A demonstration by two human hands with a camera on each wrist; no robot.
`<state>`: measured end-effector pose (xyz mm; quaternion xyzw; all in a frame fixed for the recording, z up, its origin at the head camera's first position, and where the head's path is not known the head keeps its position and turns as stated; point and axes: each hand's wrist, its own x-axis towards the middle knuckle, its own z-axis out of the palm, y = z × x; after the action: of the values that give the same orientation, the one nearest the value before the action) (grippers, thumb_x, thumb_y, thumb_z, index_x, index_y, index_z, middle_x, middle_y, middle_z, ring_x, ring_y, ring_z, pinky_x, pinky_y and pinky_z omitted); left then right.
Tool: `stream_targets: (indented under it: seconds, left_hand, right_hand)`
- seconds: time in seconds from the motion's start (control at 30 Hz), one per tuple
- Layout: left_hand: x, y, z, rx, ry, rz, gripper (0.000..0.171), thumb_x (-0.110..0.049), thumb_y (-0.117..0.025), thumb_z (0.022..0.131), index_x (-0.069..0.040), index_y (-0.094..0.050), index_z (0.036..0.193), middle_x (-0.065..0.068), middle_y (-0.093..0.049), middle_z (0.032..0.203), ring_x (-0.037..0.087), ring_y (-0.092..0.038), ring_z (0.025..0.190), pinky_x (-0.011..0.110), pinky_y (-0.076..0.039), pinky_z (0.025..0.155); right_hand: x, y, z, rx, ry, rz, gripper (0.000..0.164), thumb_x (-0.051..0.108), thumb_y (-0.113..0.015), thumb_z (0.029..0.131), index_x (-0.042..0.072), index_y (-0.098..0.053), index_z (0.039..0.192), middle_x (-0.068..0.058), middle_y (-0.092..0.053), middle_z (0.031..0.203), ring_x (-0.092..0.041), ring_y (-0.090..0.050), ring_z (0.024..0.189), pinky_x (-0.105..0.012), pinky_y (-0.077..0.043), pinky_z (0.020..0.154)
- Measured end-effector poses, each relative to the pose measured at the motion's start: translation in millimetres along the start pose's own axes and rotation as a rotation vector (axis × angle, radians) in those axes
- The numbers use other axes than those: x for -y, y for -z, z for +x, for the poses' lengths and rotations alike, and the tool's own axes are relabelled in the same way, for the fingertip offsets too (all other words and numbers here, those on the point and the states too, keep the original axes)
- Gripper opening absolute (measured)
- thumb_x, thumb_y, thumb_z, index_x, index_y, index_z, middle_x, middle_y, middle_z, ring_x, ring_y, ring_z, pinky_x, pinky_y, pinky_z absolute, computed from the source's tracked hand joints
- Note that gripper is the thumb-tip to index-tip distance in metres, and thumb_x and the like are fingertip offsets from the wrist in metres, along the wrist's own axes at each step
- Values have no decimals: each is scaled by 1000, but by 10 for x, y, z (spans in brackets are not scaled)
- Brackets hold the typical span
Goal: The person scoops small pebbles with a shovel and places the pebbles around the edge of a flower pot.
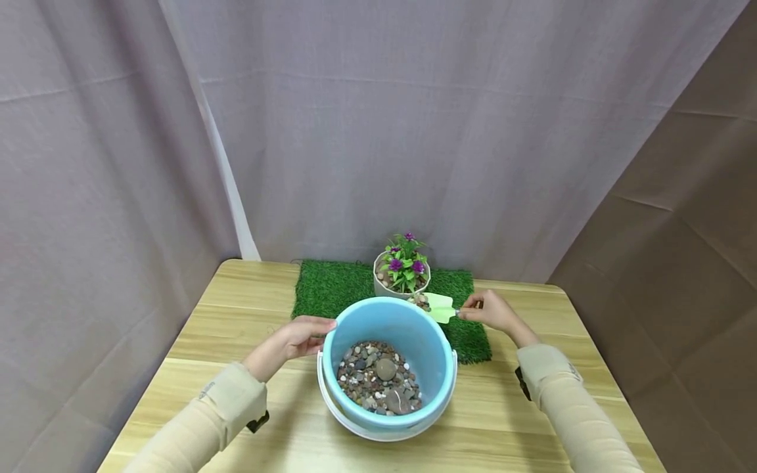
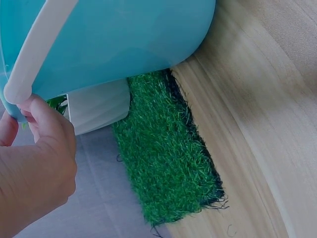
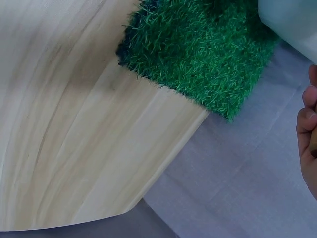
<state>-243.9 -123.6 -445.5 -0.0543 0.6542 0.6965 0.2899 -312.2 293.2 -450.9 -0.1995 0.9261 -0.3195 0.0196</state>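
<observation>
My left hand point(image 1: 300, 337) pinches the rim of a light blue bucket point(image 1: 393, 322) at its left side, thumb and fingers on either side of the edge in the left wrist view. Inside the bucket lie many mixed pebbles point(image 1: 372, 384), two of them clearly larger. My right hand point(image 1: 492, 310) grips a light green trowel point(image 1: 440, 307) near its neck, above the bucket's far right rim. Some pebbles point(image 1: 420, 301) rest on the blade, close to the flowerpot. Only the edge of the right hand shows in the right wrist view, with a bit of wooden handle point(image 3: 313, 141).
Behind the bucket stands a white pot point(image 1: 384, 287) with a purple-flowered plant point(image 1: 404, 263), on a green artificial grass mat point(image 1: 331, 284). A white bucket handle point(image 1: 378, 435) hangs at the front. The wooden table point(image 1: 236, 315) borders on grey curtains point(image 1: 355, 164).
</observation>
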Motion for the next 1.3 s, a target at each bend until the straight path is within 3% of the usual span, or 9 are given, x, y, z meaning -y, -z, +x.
stream_targets:
  seconds: [0.3,0.77,1.07,1.3]
  left_hand:
    - [15,12,26,-15,1,-2,49,-14,-56,94,10,-40,135,-3,-63,78,4,-59,70,12,-56,64]
    - [14,10,26,-24,8,-14,48,-14,-57,94,8,-43,133,-2,-64,78,5,-61,69,14,-58,64]
    - [27,12,31,-21,0,-13,48,-15,-58,94,8,-43,134,-2,-63,78,4,-60,67,12,-56,62]
    - [36,8,27,-30,5,-17,48,-14,-57,94,8,-44,133,-2,-62,77,5,-59,67,13,-57,62]
  right_hand:
    - [87,-28,35,17,15,40,12,14,-75,79,2,-69,80,-6,-65,72,-2,-44,54,-16,-40,45]
    - [260,-185,282,33,47,30,13,16,-73,81,3,-72,80,-8,-68,73,-1,-36,47,-16,-33,42]
    - [374,-254,396,-21,120,55,16,24,-71,81,8,-72,76,-1,-65,67,-6,-40,51,-19,-34,42]
    - [502,-248,490,-20,-22,-1,18,20,-71,81,3,-72,79,-7,-68,72,-7,-44,53,-21,-40,46]
